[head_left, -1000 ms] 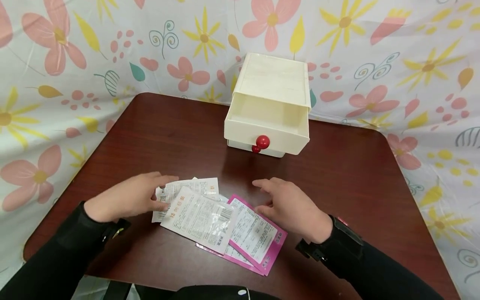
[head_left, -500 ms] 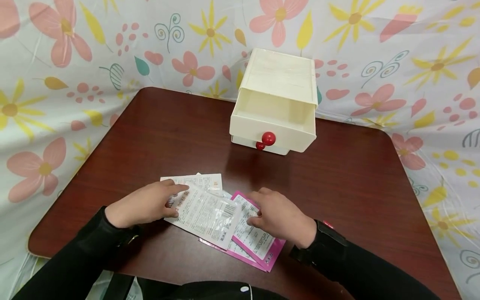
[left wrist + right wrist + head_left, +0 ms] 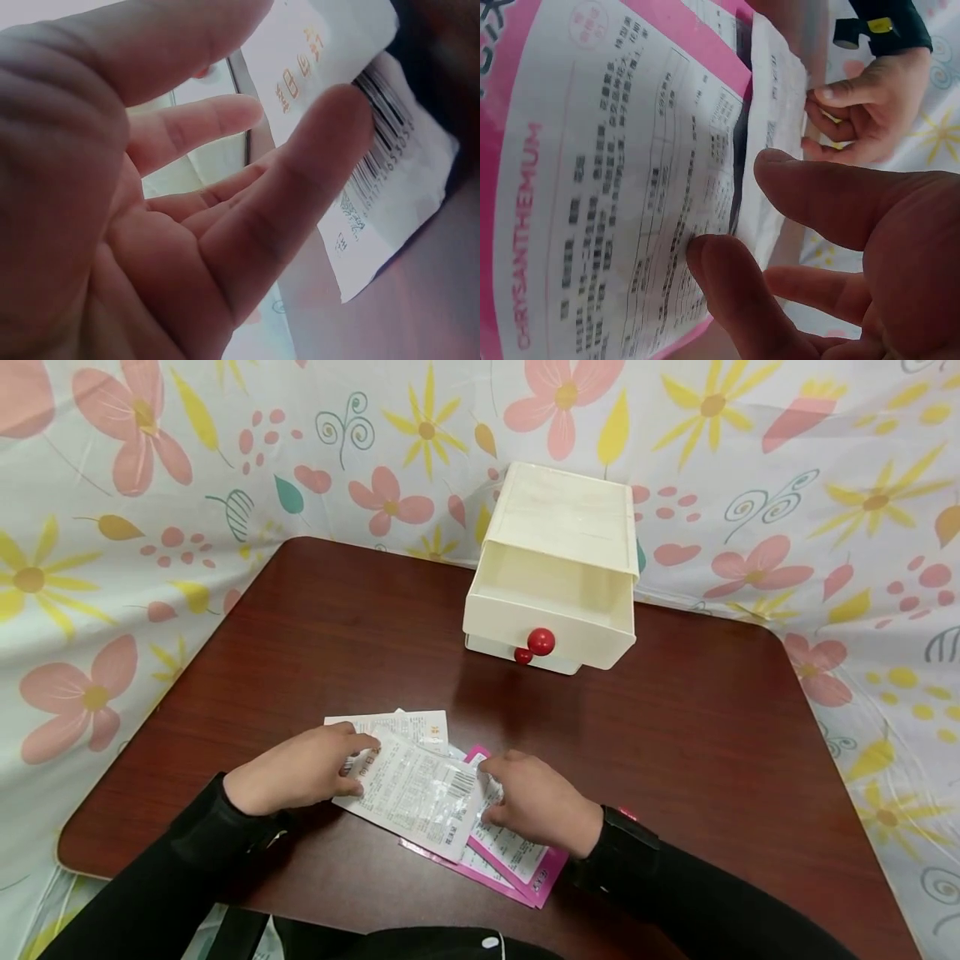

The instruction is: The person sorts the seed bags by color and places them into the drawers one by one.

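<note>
Several seed packets lie overlapped on the table. A white packet (image 3: 420,797) with a barcode is on top, another white packet (image 3: 427,724) shows behind it, and a pink-edged packet (image 3: 543,881) marked CHRYSANTHEMUM lies to the right over a second pink one (image 3: 480,870). My left hand (image 3: 300,772) is at the top packet's left end, its fingers spread apart in the left wrist view. My right hand (image 3: 543,802) reaches over the pink packet; in the right wrist view its thumb (image 3: 810,195) is at the white packet's edge, and a finger (image 3: 731,274) overlaps the pink packet.
Behind the packets stands a cream drawer box (image 3: 562,518) with its upper drawer (image 3: 551,622) pulled out and red knobs. Dark wooden table (image 3: 360,627) lies underneath. A flowered cloth (image 3: 255,435) hangs around the far side.
Both hands have moved in over the packets: the left rightward onto the top white packet's end, the right leftward and down to its right edge. The view has shifted slightly.
</note>
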Motion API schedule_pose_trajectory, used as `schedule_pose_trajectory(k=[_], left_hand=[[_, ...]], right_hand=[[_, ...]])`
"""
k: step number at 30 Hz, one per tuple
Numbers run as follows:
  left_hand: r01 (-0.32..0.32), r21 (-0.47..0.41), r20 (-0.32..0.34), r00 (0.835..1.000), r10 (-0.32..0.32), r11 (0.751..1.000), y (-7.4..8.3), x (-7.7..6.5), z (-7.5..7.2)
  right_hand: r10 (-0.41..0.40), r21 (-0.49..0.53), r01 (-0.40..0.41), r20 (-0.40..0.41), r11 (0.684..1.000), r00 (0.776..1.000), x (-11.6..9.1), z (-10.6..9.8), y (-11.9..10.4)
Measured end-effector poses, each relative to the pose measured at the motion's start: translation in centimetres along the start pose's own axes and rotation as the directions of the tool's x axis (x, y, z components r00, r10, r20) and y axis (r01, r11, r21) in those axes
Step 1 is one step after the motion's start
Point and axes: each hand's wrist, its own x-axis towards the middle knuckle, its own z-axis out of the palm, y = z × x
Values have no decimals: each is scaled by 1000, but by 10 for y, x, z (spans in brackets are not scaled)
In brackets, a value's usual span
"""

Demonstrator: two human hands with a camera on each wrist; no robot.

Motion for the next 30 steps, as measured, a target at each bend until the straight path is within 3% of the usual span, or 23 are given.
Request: schedule_pose_trajectory(k=[18,30], left_hand=[[-5,4,-2,1000,5,1000,5,7,4],[-31,-37,-8,999,31,999,-1,7,3]], right_hand=[[16,-6,-16,3,1000,1000,5,8,-5],[43,51,-43,-1,998,999,3,5,-3]])
